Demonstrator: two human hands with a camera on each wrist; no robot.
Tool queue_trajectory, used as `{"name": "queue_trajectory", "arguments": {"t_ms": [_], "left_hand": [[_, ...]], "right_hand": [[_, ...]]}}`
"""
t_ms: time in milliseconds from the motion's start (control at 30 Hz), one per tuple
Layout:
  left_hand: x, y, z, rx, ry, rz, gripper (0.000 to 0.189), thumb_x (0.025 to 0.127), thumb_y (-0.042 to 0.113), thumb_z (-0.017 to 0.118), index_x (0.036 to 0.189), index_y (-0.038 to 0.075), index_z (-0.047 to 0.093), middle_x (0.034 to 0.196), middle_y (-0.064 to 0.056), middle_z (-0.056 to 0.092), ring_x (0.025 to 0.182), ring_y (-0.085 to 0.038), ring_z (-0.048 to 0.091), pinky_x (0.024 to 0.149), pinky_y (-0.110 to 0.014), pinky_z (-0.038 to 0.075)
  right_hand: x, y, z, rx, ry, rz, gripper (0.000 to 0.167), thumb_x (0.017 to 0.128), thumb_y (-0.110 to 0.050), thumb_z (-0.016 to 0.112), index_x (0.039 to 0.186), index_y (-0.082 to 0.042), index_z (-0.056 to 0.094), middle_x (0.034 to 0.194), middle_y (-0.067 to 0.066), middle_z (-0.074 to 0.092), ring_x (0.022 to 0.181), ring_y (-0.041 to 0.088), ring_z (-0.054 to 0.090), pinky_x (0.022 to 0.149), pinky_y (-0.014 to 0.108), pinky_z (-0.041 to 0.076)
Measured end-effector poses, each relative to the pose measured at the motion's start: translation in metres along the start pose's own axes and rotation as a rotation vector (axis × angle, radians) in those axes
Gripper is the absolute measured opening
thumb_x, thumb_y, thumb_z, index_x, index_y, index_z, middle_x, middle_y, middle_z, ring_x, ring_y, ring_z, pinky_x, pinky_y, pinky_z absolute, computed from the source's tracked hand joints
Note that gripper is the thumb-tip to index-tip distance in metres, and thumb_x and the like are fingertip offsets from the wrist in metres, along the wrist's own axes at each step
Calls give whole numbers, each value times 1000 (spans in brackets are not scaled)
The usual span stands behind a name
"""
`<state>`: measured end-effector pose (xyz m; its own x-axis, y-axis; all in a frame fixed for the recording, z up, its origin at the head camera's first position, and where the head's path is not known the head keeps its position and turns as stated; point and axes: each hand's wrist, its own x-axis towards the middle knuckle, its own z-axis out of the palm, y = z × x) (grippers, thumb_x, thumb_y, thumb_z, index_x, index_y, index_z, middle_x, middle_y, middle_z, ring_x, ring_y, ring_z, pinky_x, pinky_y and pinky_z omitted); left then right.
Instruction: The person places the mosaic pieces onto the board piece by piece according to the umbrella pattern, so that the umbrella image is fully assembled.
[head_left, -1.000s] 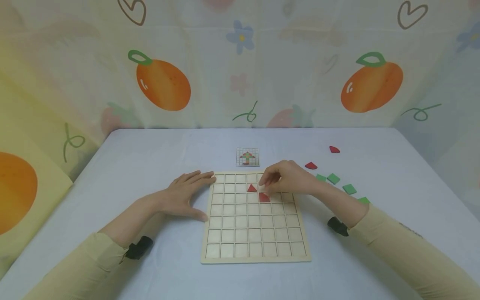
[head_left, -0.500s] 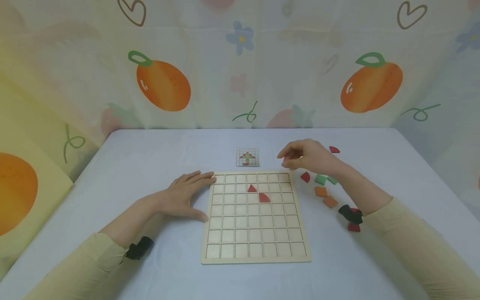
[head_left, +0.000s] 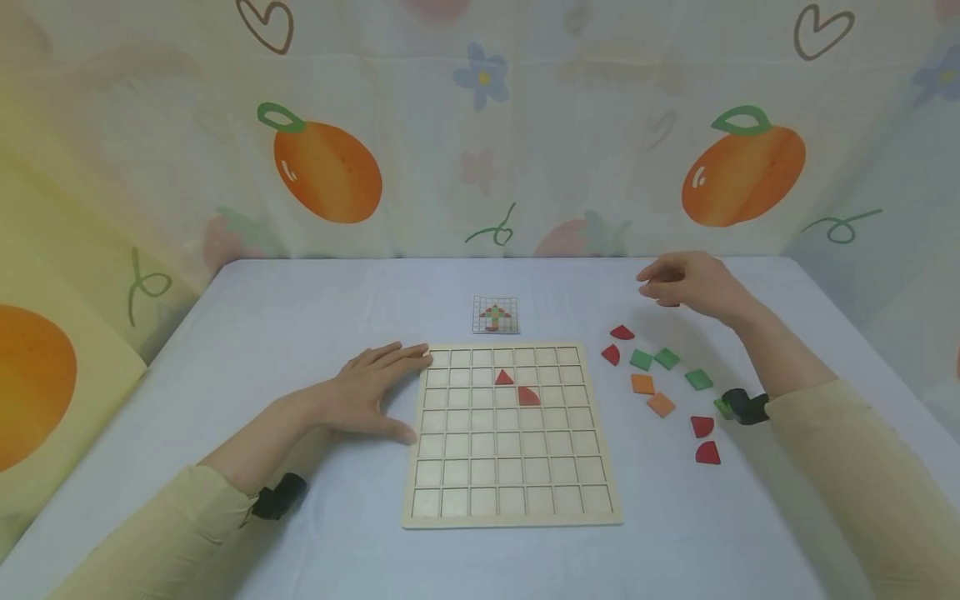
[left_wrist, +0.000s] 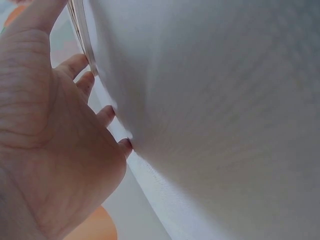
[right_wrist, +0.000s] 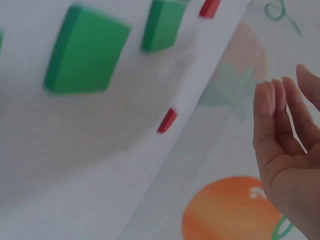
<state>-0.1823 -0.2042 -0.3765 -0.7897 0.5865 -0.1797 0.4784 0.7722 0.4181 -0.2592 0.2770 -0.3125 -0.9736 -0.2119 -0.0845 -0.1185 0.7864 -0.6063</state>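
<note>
My left hand (head_left: 360, 396) lies with spread fingers along the left edge of a square wooden grid board (head_left: 483, 475), its fingertips touching the frame. A red triangle (head_left: 504, 377) and a red quarter-circle piece (head_left: 528, 396) lie in cells of the board. At the back right my right hand (head_left: 693, 283) hovers above the table with loosely bent fingers. Below it, partly hidden in the head view, is another red piece (right_wrist: 167, 120). The right wrist view shows nothing between thumb and fingers (right_wrist: 264, 102).
A small pattern card (head_left: 495, 315) lies behind the board. To the board's right are scattered green squares (head_left: 699, 379), orange squares (head_left: 642, 383) and several red quarter-circle pieces (head_left: 707, 453). A printed curtain (head_left: 420, 167) hangs behind the table's far edge.
My right hand has lifted away from the board, passed over the nearer loose pieces and moved right and back to above the farthest red piece. The left hand stays in place.
</note>
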Motion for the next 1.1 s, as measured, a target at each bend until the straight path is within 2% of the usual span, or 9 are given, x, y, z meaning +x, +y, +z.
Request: {"name": "queue_trajectory", "arguments": {"t_ms": [100,200,333,600,767,900,967,1100], "left_hand": [[0,0,0,-1,2,2,106,80,60,83,163,15,35,175,-10,24,160,-50,16,123,-77,16],[-1,0,0,-1,7,7,106,80,59,83,163,14,36,175,-11,25,160,-50,17,124,-77,16],[-1,0,0,-2,11,13,106,80,59,84,162,14,36,175,-11,26,160,-50,17,123,-77,16],[-1,2,0,2,9,7,106,80,59,84,163,14,36,175,-10,26,160,-50,17,121,-79,17],[0,1,1,2,10,10,106,80,59,84,163,14,36,175,-10,26,160,-50,17,122,-79,17],[1,0,1,-1,7,13,107,80,58,84,163,13,35,175,-11,25,160,-50,16,123,-77,16],[1,0,0,-3,6,13,107,80,58,84,163,13,35,175,-12,25,160,-51,16,124,-77,15],[1,0,1,-1,4,8,107,80,59,84,163,13,35,175,-11,24,160,-51,16,123,-78,15]], "right_hand": [[3,14,-6,-23,1,60,46,104,-30,63,138,0,62,130,27,67,112,40,66,104,60,53],[6,26,-9,-23,-12,111,47,105,-29,61,140,3,58,137,30,62,119,42,61,108,62,52],[10,36,-13,-9,-28,158,49,106,-28,60,142,5,55,142,32,56,124,45,59,111,61,51],[21,43,-16,64,-72,254,52,107,-28,58,146,6,51,147,32,52,129,46,55,116,58,48],[29,53,-15,101,-98,311,58,106,-33,59,149,5,48,150,31,50,130,43,54,117,54,48],[32,58,-12,106,-136,377,63,106,-37,58,151,4,45,152,29,46,134,43,48,121,56,43],[32,58,-11,92,-155,392,63,105,-38,59,150,4,46,150,30,46,136,45,45,122,58,41],[31,57,-7,35,-179,362,61,105,-37,58,148,6,48,147,32,44,136,47,41,122,61,39]]}}
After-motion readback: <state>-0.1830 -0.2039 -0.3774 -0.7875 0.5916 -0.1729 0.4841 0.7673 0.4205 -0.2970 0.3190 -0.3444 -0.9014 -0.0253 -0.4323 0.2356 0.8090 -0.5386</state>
